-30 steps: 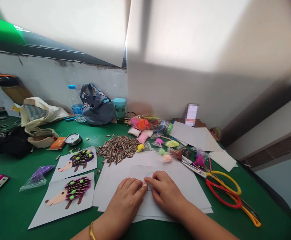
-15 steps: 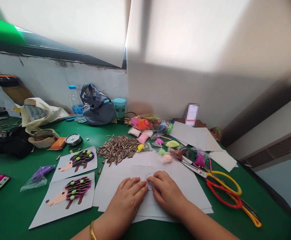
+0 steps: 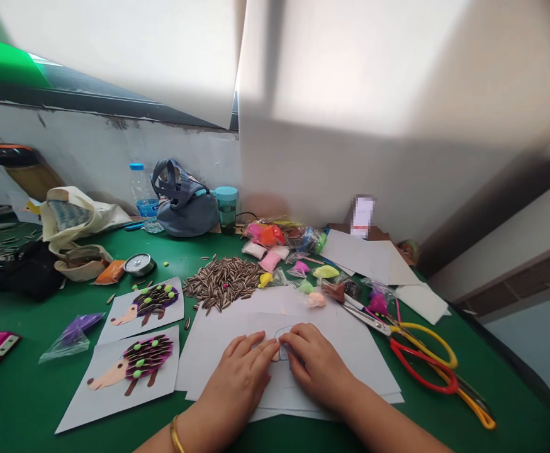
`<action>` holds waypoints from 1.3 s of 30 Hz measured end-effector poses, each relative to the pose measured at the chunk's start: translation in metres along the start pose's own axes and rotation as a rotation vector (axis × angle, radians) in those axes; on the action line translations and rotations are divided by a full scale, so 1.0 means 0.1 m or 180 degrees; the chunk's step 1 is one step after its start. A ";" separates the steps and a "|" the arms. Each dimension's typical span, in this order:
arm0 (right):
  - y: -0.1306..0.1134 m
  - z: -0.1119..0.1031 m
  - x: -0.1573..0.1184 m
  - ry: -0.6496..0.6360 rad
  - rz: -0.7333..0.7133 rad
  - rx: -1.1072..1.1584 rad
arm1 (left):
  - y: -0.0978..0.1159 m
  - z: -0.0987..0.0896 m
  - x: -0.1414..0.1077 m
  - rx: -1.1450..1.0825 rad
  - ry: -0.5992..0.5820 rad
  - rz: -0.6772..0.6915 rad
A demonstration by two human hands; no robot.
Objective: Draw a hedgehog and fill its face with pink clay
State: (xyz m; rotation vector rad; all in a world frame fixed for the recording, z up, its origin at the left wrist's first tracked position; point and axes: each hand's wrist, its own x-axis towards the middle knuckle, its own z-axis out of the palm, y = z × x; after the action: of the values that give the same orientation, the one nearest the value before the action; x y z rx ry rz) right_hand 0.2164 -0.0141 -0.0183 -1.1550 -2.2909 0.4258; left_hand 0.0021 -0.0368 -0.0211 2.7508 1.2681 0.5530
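Note:
My left hand (image 3: 241, 371) rests palm down on a white sheet of paper (image 3: 218, 327), fingers stretched toward the middle, index fingertip meeting my right fingers. My right hand (image 3: 319, 365) has its thumb and index finger bent together at the same spot; what lies between them is hidden. Under the fingertips a blue drawn outline (image 3: 283, 331) shows in part. A small peach-coloured patch (image 3: 275, 357), perhaps clay, peeks out by my left index finger. To the left lie two hedgehog pictures, the nearer hedgehog picture (image 3: 109, 402) and the farther hedgehog picture (image 3: 121, 305), both with seed spines and green dots.
A heap of sunflower seeds (image 3: 223, 280) sits behind the paper. Bagged coloured clay (image 3: 268, 236) and a peach clay lump (image 3: 316, 300) lie beyond. Scissors (image 3: 416, 346) with yellow and red handles are at right. A purple clay bag (image 3: 77, 330) is at left.
The fingers have shifted slightly, so a peach-coloured patch and more of the blue outline show between them. Both hands stay in about the same place.

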 end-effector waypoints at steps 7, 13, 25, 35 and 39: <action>0.00 0.00 -0.01 -0.0049 0.0047 0.0019 | -0.06 0.09 -0.05 0.0069 0.0275 -0.0086; 0.01 0.00 -0.01 -0.0022 -0.0023 0.0011 | -0.04 0.07 -0.04 0.0174 0.0199 -0.0044; 0.03 0.02 -0.02 -0.0052 -0.0045 0.0011 | -0.03 0.07 -0.03 0.0325 0.0110 -0.0033; 0.04 0.01 -0.01 -0.0060 -0.0001 0.0129 | -0.03 0.06 -0.03 0.0331 0.0135 -0.0047; 0.05 0.01 -0.01 -0.0037 0.0029 0.0209 | -0.03 0.05 -0.03 0.0312 0.0117 -0.0047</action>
State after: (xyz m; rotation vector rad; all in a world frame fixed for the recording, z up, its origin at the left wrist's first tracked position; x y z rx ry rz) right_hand 0.2196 -0.0122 -0.0216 -1.1339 -2.2651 0.5087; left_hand 0.0001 -0.0363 -0.0272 2.8203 1.3577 0.5575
